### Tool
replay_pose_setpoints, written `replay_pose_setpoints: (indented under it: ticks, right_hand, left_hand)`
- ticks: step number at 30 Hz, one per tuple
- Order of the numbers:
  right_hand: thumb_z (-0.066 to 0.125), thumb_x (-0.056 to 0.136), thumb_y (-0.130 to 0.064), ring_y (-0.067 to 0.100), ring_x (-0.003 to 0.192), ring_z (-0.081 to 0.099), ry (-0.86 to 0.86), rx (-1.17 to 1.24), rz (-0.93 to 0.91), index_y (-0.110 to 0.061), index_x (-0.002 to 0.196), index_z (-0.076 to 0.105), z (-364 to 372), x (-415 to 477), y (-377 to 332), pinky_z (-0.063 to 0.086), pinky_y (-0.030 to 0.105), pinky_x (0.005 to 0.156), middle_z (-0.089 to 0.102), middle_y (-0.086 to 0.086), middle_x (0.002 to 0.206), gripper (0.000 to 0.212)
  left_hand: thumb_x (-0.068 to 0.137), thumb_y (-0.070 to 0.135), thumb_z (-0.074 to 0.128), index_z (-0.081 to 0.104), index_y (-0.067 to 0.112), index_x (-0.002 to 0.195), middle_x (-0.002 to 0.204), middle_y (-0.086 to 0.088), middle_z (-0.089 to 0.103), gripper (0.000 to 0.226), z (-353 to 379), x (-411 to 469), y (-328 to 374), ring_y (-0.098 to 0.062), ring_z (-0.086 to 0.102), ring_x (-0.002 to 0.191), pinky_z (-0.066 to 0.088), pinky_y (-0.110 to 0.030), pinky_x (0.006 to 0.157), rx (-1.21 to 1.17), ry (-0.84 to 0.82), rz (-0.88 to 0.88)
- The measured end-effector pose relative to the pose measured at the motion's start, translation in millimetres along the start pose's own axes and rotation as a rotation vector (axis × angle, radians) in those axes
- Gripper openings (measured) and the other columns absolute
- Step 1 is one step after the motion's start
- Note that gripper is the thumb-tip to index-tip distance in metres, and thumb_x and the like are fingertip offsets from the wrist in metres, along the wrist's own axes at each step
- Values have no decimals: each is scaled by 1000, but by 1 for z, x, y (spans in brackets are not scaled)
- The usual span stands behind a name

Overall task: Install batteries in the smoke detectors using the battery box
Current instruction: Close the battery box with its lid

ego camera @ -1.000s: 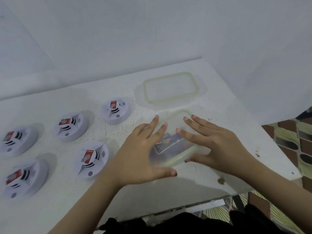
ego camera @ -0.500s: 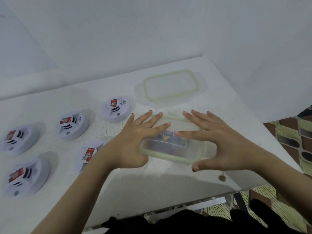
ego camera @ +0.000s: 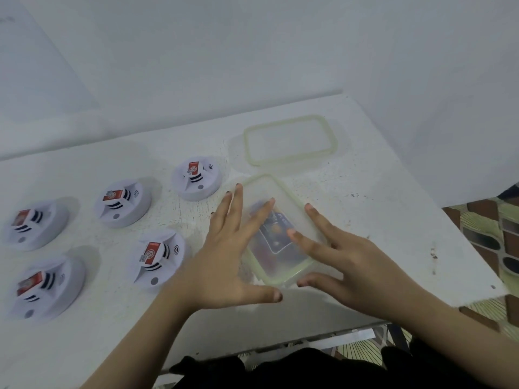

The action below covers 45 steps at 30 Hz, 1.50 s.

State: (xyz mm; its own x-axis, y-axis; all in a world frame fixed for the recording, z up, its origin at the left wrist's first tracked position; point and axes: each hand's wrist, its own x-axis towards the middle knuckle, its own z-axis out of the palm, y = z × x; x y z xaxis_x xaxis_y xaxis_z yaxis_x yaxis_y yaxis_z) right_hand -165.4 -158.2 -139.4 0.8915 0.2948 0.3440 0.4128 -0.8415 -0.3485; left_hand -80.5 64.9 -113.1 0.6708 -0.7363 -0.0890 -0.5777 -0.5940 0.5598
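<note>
On the white counter [ego camera: 379, 206], five smoke detectors [ego camera: 157, 256] lie at nine o'clock of the battery box [ego camera: 283, 196]. Its batteries [ego camera: 276, 234] are blurred and partly covered by the spread, straight fingers of the left hand [ego camera: 222, 265] and right hand [ego camera: 359, 268]. The box has turned from crosswise to diagonal.

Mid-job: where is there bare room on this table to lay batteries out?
The table is bare right of the battery box, nearer than the lid, out to the right edge. Also the near strip before the smoke detectors. Crowded: the left half with five detectors; the middle under left hand and right hand.
</note>
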Motion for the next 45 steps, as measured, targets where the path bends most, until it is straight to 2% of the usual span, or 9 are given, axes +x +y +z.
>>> replay_pose_setpoints:
  ticks: [10, 17, 19, 22, 24, 26, 29, 33, 45]
  right_hand:
    - [40, 95, -43, 31, 90, 67, -73, 1, -31, -27, 140, 38, -4, 2, 6, 55, 32, 66, 36, 22, 147, 47]
    - [62, 88, -26, 12, 137, 33, -167, 290, 127, -60, 133, 30, -26, 10, 18, 36, 30, 108, 17, -4, 156, 65]
    - [56, 88, -5, 26, 130, 45, -224, 290, 250, -70, 124, 35, -36, 15, 19, 48, 32, 96, 24, 0, 155, 77]
    - [44, 88, -1, 6, 87, 69, -174, 465, 390, -62, 113, 50, -49, 21, 14, 48, 12, 60, 58, -10, 131, 66]
    - [49, 92, -16, 6, 70, 70, -205, 602, 502, -56, 115, 55, -54, 23, 11, 55, 19, 67, 70, -16, 106, 46]
    - [59, 88, -32, 11, 65, 71, -240, 606, 556, -54, 120, 53, -57, 25, 8, 58, 27, 70, 74, -7, 81, 39]
    - [66, 85, -29, 16, 59, 70, -237, 590, 623, -53, 120, 52, -60, 29, 7, 59, 27, 62, 73, 3, 70, 45]
    - [62, 89, -22, 14, 58, 70, -215, 526, 660, -50, 122, 51, -66, 33, 15, 59, 25, 62, 72, 2, 67, 45]
    - [47, 97, -24, 12, 67, 67, -138, 419, 721, -59, 119, 53, -71, 26, 42, 55, 37, 85, 69, 0, 74, 41]
  left_hand:
    - [60, 54, 59, 25, 20, 150, 161, -17, 9, 102, 41, 9, 4, -36, 1, 149, 17, -59, 116, 95, 386, 94]
    - [87, 67, 36, 47, 40, 138, 158, 0, 24, 59, 21, 7, 4, -15, 14, 147, 7, -36, 115, -54, 487, -49]
    - [91, 54, 43, 54, 51, 123, 158, 3, 25, 34, 11, 10, 2, -3, 16, 144, 10, -30, 111, -197, 555, -175]
    - [92, 28, 59, 63, 49, 110, 143, 11, 46, 27, 4, 12, -4, 2, 38, 131, 30, -26, 104, -493, 501, -251]
    - [89, 24, 62, 67, 41, 108, 113, 14, 63, 26, 0, 11, -5, -6, 59, 97, 43, -15, 84, -553, 496, -257]
    - [89, 15, 65, 68, 37, 105, 94, 18, 64, 27, -4, 11, -3, -1, 55, 73, 43, -8, 67, -541, 490, -279]
    - [87, 11, 66, 67, 38, 103, 104, 24, 64, 31, -8, 10, 1, -2, 58, 86, 45, -7, 68, -518, 440, -307]
    - [90, 10, 62, 67, 40, 104, 108, 20, 65, 34, -12, 8, 7, -7, 59, 79, 53, -22, 71, -579, 373, -320]
    - [95, 2, 52, 70, 31, 111, 102, 10, 60, 38, -4, 8, 29, -3, 63, 70, 54, -15, 67, -773, 255, -314]
